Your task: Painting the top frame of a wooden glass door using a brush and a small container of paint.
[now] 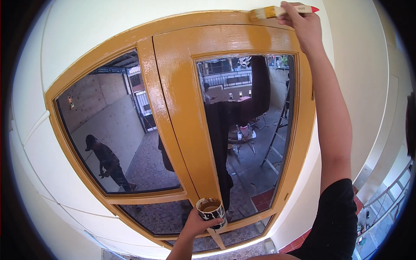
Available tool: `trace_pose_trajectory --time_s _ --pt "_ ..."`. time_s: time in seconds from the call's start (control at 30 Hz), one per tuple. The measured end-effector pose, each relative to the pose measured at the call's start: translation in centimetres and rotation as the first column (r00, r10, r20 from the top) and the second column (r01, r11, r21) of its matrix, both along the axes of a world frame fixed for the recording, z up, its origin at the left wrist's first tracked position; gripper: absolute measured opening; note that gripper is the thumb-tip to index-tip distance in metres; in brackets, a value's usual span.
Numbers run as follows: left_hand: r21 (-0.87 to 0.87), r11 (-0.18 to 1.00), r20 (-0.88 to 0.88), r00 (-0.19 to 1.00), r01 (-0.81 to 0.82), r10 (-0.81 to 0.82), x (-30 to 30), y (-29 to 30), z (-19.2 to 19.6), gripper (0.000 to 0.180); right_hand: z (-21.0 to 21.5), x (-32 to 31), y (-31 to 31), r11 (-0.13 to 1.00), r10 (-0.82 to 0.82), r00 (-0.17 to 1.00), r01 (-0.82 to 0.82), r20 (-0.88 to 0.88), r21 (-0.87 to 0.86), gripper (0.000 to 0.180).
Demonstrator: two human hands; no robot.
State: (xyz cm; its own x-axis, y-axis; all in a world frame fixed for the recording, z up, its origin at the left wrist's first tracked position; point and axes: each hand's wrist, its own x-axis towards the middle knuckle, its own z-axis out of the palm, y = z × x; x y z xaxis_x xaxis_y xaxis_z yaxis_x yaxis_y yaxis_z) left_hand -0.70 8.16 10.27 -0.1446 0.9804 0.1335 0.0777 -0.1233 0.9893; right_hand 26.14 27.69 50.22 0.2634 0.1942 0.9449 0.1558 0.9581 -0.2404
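Up at the top of the view, my right hand [304,25] is closed round the pale handle of a paintbrush [268,12]. The brush has a red handle tip, and its yellow-brown bristles lie against the upper rail of the ochre wooden frame [186,21]. Low in the middle, my left hand [196,225] grips a paint can [214,218] streaked with drips. Brown paint shows inside its open top. Behind the can stands the glazed ochre door [173,97], glossy in places and duller in patches near its top.
Dark glass panes [149,151] reflect a yard, a ladder, a chair and a person in a cap. A cream wall [108,26] surrounds the frame. At the lower right are red floor tiles [299,242] and a metal rack [385,201].
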Motion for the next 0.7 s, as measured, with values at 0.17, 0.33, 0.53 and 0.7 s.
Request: trace_pose_trajectory --time_s 0.17,0.33,0.53,0.7 --pt "0.034 0.999 0.001 1.000 0.025 -0.025 0.7 0.2 0.4 0.069 -0.1 -1.0 0.2 0.997 -0.069 0.997 0.068 0.033 0.018 0.025" --pt "0.010 1.000 0.013 1.000 0.019 -0.019 0.8 0.5 0.2 0.069 0.2 2.1 3.4 0.993 -0.116 0.986 0.111 0.121 0.045 0.030" --pt "0.002 1.000 0.016 1.000 0.022 -0.022 1.6 0.9 0.5 0.068 0.3 5.3 5.3 0.982 -0.185 0.977 0.180 0.111 0.052 0.030" --pt "0.019 0.999 -0.001 0.999 0.036 -0.036 2.0 1.4 0.4 0.067 0.3 7.9 6.5 0.972 -0.235 0.966 0.232 0.105 0.041 0.031"
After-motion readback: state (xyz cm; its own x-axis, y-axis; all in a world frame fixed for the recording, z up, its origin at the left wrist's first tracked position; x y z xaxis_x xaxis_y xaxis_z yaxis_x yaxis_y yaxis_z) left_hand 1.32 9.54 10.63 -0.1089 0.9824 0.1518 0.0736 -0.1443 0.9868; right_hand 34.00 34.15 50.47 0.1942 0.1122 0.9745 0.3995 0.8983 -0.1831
